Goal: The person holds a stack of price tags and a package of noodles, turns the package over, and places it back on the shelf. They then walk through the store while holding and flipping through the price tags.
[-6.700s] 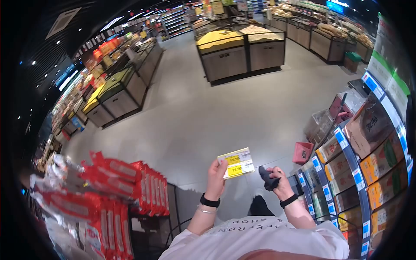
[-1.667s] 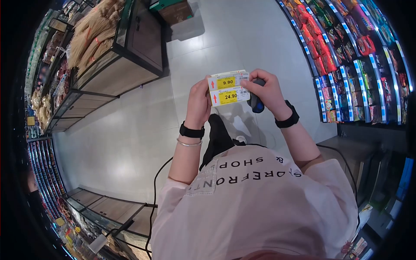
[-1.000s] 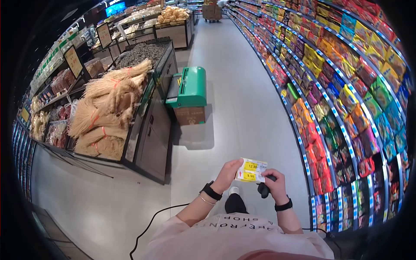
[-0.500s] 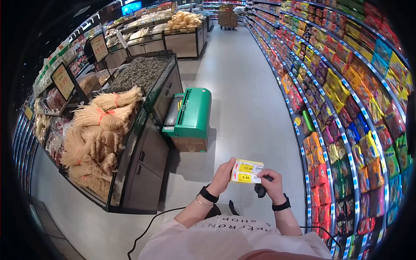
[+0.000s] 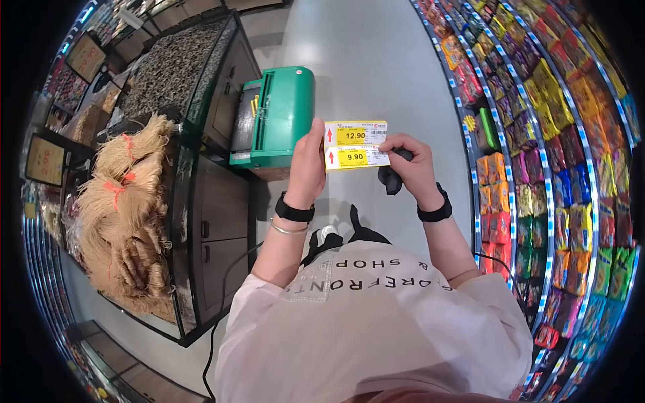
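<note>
- Shop floor at 12 o'clock, red snack packs at 3.
- Just looked lower: price tags near 12, now easier to read.
- Held by left hand, pinched by right hand, also gripping black thing.

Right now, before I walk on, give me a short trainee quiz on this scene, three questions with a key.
1. Which hand holds the black, rounded object?
2. True or false: the glossy green box with a curved lid appears right of the rectangular white-and-yellow price labels.
3. Fill in: the upper label shows the large printed price ____.
Key: 1. the right hand; 2. false, it appears left of them; 3. 12.90.
</note>
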Motion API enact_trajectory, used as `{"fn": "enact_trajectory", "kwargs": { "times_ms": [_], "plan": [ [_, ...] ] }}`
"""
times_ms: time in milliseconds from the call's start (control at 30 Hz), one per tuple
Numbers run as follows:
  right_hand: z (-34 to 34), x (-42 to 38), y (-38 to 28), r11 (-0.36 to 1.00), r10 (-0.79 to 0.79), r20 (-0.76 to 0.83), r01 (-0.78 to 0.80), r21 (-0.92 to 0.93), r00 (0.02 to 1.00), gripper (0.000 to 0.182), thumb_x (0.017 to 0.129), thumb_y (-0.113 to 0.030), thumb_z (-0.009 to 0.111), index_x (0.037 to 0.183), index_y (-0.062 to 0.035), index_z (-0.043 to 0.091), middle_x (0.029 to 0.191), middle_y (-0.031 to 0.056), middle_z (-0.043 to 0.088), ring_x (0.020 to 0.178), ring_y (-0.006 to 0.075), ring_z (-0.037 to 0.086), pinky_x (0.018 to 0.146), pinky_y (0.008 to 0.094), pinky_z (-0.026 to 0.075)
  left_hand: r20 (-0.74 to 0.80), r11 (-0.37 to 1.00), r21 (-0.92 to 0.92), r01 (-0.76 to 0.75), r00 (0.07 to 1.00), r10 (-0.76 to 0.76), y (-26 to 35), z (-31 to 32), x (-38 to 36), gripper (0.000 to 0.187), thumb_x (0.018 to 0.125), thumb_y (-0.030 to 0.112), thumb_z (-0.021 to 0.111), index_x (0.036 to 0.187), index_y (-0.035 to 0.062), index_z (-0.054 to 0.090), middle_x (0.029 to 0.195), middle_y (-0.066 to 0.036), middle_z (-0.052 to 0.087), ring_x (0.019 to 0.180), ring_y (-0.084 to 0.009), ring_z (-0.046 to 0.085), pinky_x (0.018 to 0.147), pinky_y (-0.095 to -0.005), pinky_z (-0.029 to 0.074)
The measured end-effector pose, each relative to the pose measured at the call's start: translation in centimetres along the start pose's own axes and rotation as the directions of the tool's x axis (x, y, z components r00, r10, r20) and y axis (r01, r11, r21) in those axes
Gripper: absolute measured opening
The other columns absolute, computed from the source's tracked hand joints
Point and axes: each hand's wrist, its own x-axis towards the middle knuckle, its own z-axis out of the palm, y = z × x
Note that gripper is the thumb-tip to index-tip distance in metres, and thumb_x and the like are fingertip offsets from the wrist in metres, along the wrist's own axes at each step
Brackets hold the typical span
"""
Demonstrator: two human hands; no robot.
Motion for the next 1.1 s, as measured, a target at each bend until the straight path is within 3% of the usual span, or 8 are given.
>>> {"fn": "enact_trajectory", "kwargs": {
  "times_ms": [167, 233, 267, 333, 433, 567, 833, 1100],
  "plan": [
    [1.8, 5.1, 1.6, 0.990, -0.010, 0.209, -0.019, 0.140, 0.978, 0.012, 0.076, 0.004, 0.055, 0.084, -0.0002, 0.064, 0.088, 0.0033, 0.064, 0.076, 0.0072, 0.056, 0.069, 0.0209, 0.045, -0.201, 0.992, 0.049, -0.117, 0.972, 0.125, 1.4, -1.4, 0.4, 0.048, 0.096, 0.041, 0.041, 0.094, -0.0034, 0.058, 0.094, -0.010, 0.064, 0.081, -0.0135, 0.062, 0.073, -0.0264, 0.049],
    [3.0, 7.1, 1.5, 0.998, -0.042, 0.326, 0.026, 0.054, 0.945, 0.011, 0.077, 0.003, 0.055, 0.083, -0.0001, 0.063, 0.086, 0.0031, 0.063, 0.076, 0.0080, 0.055, 0.068, 0.0212, 0.044, -0.316, 0.978, 0.133, -0.162, 0.928, 0.196, 1.1, -3.5, -0.2, 0.049, 0.096, 0.042, 0.040, 0.087, -0.0018, 0.060, 0.084, -0.008, 0.065, 0.073, -0.0115, 0.062, 0.064, -0.0257, 0.048],
    [3.5, 8.0, 1.8, 0.995, -0.095, 0.412, 0.091, 0.029, 0.906, 0.008, 0.078, 0.002, 0.054, 0.082, 0.0010, 0.061, 0.089, 0.0054, 0.061, 0.085, 0.0118, 0.056, 0.076, 0.0235, 0.043, -0.372, 0.967, 0.160, -0.200, 0.895, 0.247, 0.9, -4.1, -0.8, 0.048, 0.096, 0.042, 0.040, 0.084, 0.0011, 0.061, 0.080, -0.005, 0.064, 0.072, -0.0086, 0.061, 0.060, -0.0248, 0.047],
    [5.5, 9.3, 3.4, 0.986, -0.124, 0.513, 0.047, 0.159, 0.850, 0.012, 0.073, 0.006, 0.055, 0.082, -0.0003, 0.062, 0.083, 0.0044, 0.060, 0.078, 0.0127, 0.055, 0.071, 0.0245, 0.044, -0.521, 0.932, 0.233, -0.279, 0.774, 0.361, -0.4, -5.9, -2.1, 0.048, 0.094, 0.047, 0.041, 0.080, 0.0052, 0.060, 0.072, 0.001, 0.059, 0.063, -0.0060, 0.054, 0.055, -0.0225, 0.041],
    [9.2, 10.0, 4.1, 0.977, -0.198, 0.673, 0.089, 0.193, 0.712, 0.010, 0.072, 0.006, 0.055, 0.078, 0.0004, 0.061, 0.080, 0.0060, 0.060, 0.076, 0.0136, 0.056, 0.072, 0.0251, 0.044, -0.665, 0.931, 0.139, -0.339, 0.664, 0.341, 0.1, -4.9, -6.4, 0.049, 0.092, 0.053, 0.042, 0.082, 0.0082, 0.060, 0.071, 0.004, 0.057, 0.057, -0.0033, 0.049, 0.048, -0.0206, 0.037],
    [14.4, 7.2, 2.7, 0.944, -0.260, 0.831, -0.050, 0.325, 0.491, 0.014, 0.070, 0.009, 0.053, 0.077, 0.0012, 0.062, 0.082, 0.0081, 0.061, 0.079, 0.0160, 0.058, 0.072, 0.0249, 0.044, -0.754, 0.880, 0.174, -0.441, 0.515, 0.407, -0.8, -3.4, -13.8, 0.052, 0.093, 0.050, 0.041, 0.100, 0.0014, 0.059, 0.090, -0.004, 0.063, 0.076, -0.0079, 0.061, 0.064, -0.0228, 0.050],
    [23.0, -4.4, -0.4, 0.917, -0.365, 0.926, -0.133, 0.375, 0.094, 0.012, 0.070, 0.004, 0.058, 0.078, -0.0001, 0.066, 0.084, 0.0080, 0.063, 0.083, 0.0168, 0.060, 0.076, 0.0270, 0.046, -0.892, 0.743, 0.331, -0.581, 0.064, 0.448, -3.9, -1.1, -28.4, 0.049, 0.094, 0.047, 0.041, 0.099, 0.0021, 0.060, 0.086, -0.002, 0.063, 0.072, -0.0075, 0.060, 0.060, -0.0203, 0.048],
    [29.2, -19.1, -4.0, 0.906, -0.414, 0.905, -0.143, 0.399, -0.100, 0.011, 0.069, 0.003, 0.060, 0.077, -0.0006, 0.066, 0.084, 0.0074, 0.064, 0.081, 0.0161, 0.060, 0.075, 0.0259, 0.046, -0.875, 0.651, 0.429, -0.626, -0.110, 0.472, -8.7, -2.8, -43.8, 0.052, 0.095, 0.048, 0.039, 0.100, -0.0003, 0.059, 0.091, -0.007, 0.063, 0.077, -0.0103, 0.061, 0.064, -0.0233, 0.049]
  ]
}}
